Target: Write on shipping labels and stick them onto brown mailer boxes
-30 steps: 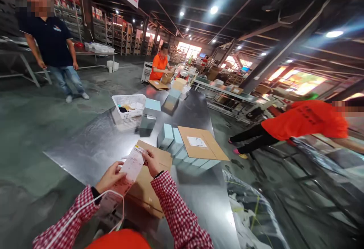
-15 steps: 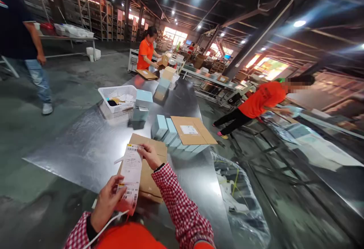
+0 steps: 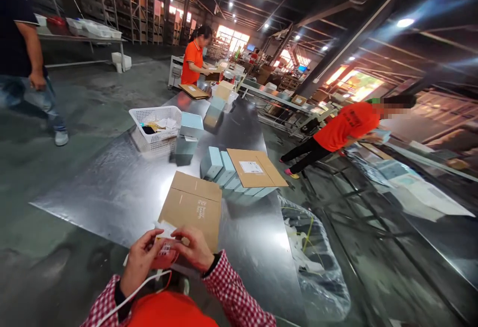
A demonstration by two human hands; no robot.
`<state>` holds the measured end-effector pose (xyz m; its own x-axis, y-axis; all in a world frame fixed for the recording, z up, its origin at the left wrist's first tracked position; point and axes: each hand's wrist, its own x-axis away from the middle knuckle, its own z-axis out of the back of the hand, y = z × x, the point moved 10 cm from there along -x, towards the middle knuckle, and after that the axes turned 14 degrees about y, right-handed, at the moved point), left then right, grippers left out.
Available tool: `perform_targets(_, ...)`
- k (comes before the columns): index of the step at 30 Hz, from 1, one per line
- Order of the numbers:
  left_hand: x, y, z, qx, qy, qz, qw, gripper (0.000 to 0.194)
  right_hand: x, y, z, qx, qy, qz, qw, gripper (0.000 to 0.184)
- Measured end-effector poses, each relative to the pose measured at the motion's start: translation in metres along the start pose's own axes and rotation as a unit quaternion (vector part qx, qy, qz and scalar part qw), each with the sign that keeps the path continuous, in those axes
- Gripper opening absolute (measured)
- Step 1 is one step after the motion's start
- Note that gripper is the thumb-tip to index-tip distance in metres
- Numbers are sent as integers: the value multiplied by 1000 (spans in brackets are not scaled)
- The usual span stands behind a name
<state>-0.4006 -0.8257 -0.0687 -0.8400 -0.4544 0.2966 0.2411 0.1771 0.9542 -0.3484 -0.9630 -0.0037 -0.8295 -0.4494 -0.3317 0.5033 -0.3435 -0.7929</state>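
Currently, left hand (image 3: 137, 265) and right hand (image 3: 196, 251) pinch the paper label (image 3: 165, 249), lower centre-left; probably best held taut, uncreased.

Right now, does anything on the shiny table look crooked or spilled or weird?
Maybe one thing: the labelled cardboard sheet sits askew on top of the pale blue boxes, with a corner poking out past them on the right, so it looks dropped there rather than lined up. I see nothing spilled on the table.
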Motion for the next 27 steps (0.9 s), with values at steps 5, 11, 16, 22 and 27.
perform_targets(5, 2, -3, -6, 12, -31, -12, 999, 55, 13, 13, -1, -6, 25, -31, 999, 44)
perform_targets(11, 12, 6, -20, -86, -138, -45, 986, 54, 28, 3, 14, 53, 106, 27, 993, 31)
perform_targets(16, 12, 35, 0, -163, -119, -248, 948, 48, 35, -24, 86, 17, 329, 82, 941, 17)
perform_targets(22, 4, 72, 57, -264, 99, -432, 857, 48, -15, 77, 131, -70, 366, -183, 910, 30)
perform_targets(27, 32, 117, 87, -317, 209, -565, 733, 36, -42, 152, 96, -48, 247, -241, 937, 36)
